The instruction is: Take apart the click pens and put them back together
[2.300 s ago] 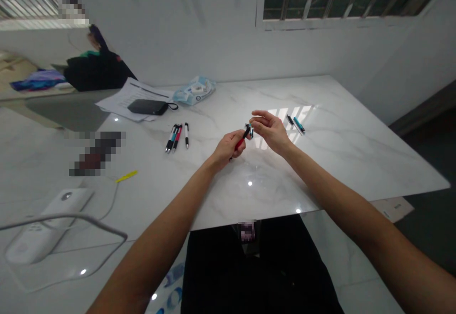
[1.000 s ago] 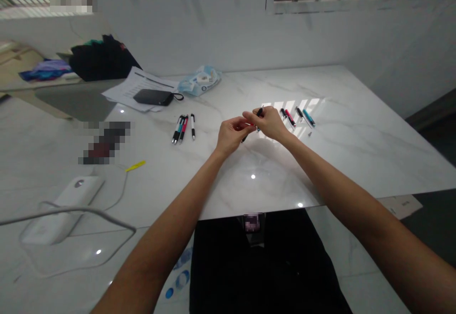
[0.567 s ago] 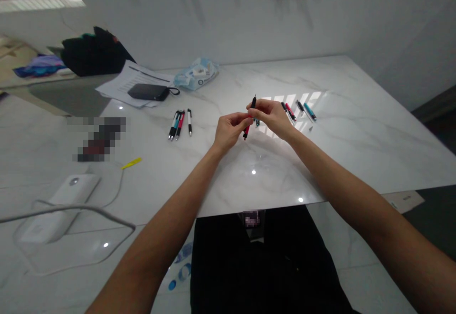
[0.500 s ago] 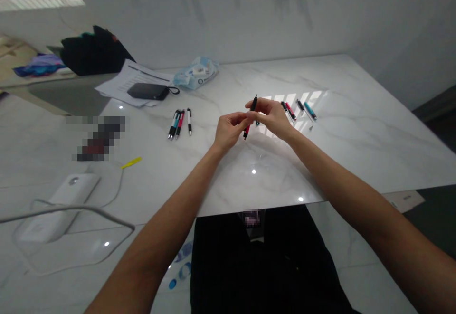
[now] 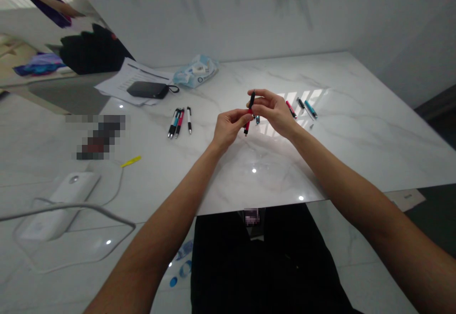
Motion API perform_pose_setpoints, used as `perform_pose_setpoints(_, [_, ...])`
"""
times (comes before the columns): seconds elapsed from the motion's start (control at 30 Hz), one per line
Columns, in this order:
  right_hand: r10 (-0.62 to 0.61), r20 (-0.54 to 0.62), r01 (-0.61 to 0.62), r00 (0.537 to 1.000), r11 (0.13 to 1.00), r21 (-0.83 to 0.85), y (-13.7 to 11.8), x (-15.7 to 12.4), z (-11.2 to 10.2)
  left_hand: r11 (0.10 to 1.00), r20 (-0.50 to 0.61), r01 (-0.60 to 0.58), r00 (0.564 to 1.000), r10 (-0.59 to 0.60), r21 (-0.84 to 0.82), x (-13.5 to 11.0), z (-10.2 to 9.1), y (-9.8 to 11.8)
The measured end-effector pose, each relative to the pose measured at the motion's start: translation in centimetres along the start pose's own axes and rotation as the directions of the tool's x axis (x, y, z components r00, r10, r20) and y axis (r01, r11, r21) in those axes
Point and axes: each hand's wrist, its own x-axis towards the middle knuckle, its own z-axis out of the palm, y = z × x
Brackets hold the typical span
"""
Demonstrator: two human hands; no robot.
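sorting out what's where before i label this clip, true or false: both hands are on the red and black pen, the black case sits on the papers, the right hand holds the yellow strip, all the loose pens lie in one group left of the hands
1. Both hands are on the pen: true. The left hand and right hand both touch the red and black pen.
2. The case sits on the papers: true. The black case rests on the papers.
3. The right hand holds the yellow strip: false. The yellow strip lies well left of both hands.
4. All loose pens form one group: false. There is a left group of pens and a right group of pens.
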Motion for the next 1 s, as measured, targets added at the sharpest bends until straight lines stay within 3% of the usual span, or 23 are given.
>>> perform_pose_setpoints(0.67, [-0.017,-0.007,0.017,1.000,0.996,-0.085,-0.65,-0.14,0.01,0.999,0.025,0.017,1.000,-0.016,-0.045,-0.06,0.09,-0.10])
perform_pose_setpoints(1.0, [-0.031,-0.009,0.030,0.999,0.999,-0.040,-0.48,-0.04,0.04,0.998,0.028,0.012,1.000,-0.010,-0.057,0.02,0.09,-0.34])
